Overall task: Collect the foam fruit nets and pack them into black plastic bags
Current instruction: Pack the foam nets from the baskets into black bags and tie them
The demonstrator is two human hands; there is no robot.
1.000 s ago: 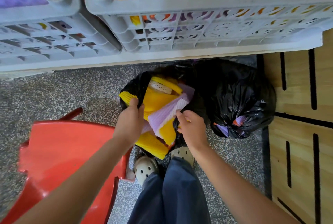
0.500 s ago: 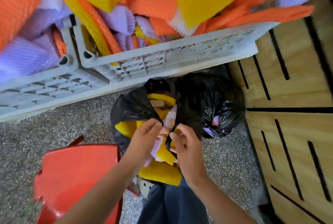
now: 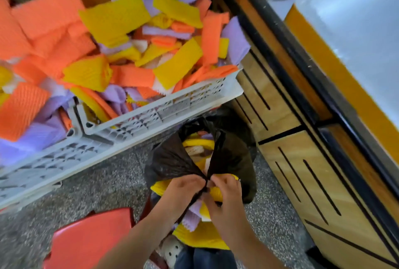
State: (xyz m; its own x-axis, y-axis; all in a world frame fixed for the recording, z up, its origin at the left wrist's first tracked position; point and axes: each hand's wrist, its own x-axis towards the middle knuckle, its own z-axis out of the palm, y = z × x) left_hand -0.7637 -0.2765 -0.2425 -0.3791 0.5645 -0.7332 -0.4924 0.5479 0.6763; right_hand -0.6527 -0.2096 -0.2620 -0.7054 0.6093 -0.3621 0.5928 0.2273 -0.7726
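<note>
Foam fruit nets [image 3: 121, 57] heaped at far left are bright orange, yellow, lilac and white, each with a fine ribbed mesh pattern. Their crate [image 3: 164, 113] is pale grey with a lattice of small cut-outs. Near centre, a black plastic bag [image 3: 170, 160] shows yellow, lilac and cream inside. The floor [image 3: 103, 186] is grey speckled stone. A chair [image 3: 92, 240] at near left is red. On the right, a cabinet [image 3: 302, 171] is light wood grain with black slots, beneath a yellow band [image 3: 336, 69]. Trousers [image 3: 205, 260] are dark blue.

We look down on speckled floor [image 3: 103, 182], a red chair [image 3: 90, 240], a slotted wooden cabinet [image 3: 302, 160], its top [image 3: 356, 37] perhaps glass.
</note>
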